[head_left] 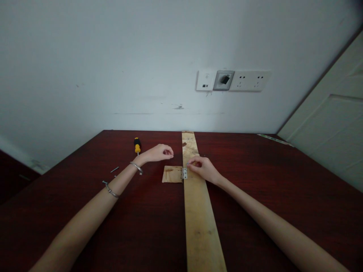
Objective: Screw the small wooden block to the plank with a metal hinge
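My right hand rests on the long wooden board, thumb and fingertips pinched on a small screw. Just below those fingertips, a metal hinge lies across the seam between the board and a small wooden block. My left hand hovers left of the board, above the block, its fingers curled toward the thumb. Whether anything small is inside them is hidden. On its wrist is a silver bracelet, and another band sits higher on the forearm.
A yellow and black screwdriver lies on the dark red table, beyond my left wrist. Loose screws, one of them a long screw, lie left of my forearm. At the back, the table meets a white wall with sockets. A flat strip lies far right.
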`<state>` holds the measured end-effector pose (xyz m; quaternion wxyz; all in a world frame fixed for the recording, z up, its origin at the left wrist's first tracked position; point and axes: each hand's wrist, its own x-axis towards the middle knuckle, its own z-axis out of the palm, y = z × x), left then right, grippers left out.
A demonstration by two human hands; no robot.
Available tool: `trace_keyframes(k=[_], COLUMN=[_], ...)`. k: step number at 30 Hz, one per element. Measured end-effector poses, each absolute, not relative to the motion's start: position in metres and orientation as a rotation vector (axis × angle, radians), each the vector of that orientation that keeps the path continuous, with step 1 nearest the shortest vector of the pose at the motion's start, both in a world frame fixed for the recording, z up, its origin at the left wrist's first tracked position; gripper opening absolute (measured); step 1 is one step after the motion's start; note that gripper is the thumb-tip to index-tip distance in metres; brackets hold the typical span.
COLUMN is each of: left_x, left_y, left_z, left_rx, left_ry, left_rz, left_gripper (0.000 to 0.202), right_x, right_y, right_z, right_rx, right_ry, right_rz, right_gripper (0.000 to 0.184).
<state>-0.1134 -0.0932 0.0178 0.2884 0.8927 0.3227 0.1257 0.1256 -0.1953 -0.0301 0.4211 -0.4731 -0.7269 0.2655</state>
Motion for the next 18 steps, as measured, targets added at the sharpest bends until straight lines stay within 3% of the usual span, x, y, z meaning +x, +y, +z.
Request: trace_keyframes(k=[18], left_x=[-0.1152], left_y=[-0.0894], left_z=[0.0112], left_rx=[2.347], left_ry=[0.868], left_rz=[0.321], left_gripper=[0.022], right_x=[0.1218], right_y=[-0.1968], right_z=[-0.0324], right_rx=[-1.102], right_ry=[-1.948], right_rz=[0.587], right_gripper=[0.008])
